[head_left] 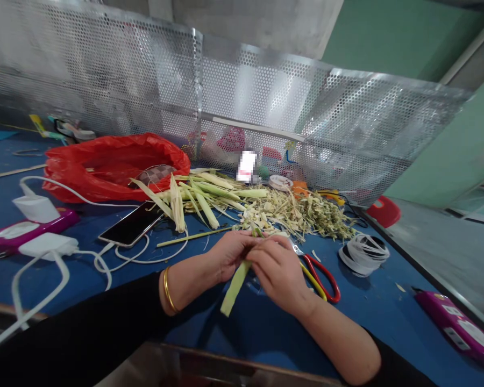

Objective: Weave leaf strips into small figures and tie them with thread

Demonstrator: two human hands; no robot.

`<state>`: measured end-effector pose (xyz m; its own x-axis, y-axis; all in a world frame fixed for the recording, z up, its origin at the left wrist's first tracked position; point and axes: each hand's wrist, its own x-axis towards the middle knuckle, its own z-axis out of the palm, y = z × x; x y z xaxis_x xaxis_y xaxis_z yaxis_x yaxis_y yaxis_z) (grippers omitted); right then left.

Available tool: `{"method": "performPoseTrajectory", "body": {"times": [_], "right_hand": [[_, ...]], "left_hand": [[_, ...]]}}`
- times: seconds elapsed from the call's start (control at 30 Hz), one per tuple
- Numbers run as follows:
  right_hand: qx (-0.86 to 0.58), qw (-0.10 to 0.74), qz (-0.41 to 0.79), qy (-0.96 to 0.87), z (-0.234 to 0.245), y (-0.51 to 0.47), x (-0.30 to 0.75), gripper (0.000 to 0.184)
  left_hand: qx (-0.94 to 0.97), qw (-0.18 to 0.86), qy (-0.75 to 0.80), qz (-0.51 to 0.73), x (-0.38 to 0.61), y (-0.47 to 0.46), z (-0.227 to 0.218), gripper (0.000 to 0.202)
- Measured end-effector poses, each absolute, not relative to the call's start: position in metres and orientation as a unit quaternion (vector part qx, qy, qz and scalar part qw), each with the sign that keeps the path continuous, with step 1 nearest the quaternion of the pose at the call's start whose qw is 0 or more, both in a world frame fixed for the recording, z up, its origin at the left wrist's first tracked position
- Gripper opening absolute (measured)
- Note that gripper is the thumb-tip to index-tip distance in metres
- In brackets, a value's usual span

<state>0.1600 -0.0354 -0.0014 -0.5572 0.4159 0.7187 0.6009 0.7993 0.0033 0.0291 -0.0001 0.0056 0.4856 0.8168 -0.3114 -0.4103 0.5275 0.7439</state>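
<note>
My left hand (229,253) and my right hand (277,271) meet at the middle of the table, both closed on a pale green corn husk strip (236,290). The strip's wide end hangs down between them towards me; its upper part is mostly covered by my fingers. Just right of my right hand lie scissors (329,279) with one red and one yellow handle, their blades partly hidden. Beyond my hands is a heap of whole corn husks (205,196). A thin green stalk (191,237) lies by my left hand.
Shredded husk bits (274,207) and dried greenish tufts (326,215) lie behind my hands. At left are a red plastic bag (76,172), a phone (131,226), white cables and a purple power strip (8,236). A white ribbon spool (363,255) stands right; perforated mesh (258,91) lines the back.
</note>
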Motion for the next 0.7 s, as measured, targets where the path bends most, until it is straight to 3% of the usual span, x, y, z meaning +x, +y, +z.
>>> {"method": "performPoseTrajectory", "body": {"times": [0.17, 0.37, 0.7], "right_hand": [[-0.457, 0.535, 0.043, -0.709, 0.003, -0.03, 0.171, 0.009], [-0.536, 0.551, 0.274, -0.578, -0.008, -0.017, 0.173, 0.022], [-0.498, 0.601, 0.43, -0.454, -0.008, -0.014, 0.164, 0.021]], "left_hand": [[0.351, 0.752, 0.4, 0.39, 0.02, 0.003, 0.014, 0.016], [0.379, 0.723, 0.416, 0.4, 0.017, 0.006, 0.014, 0.019], [0.464, 0.65, 0.432, 0.42, 0.017, 0.003, 0.015, 0.026]]}}
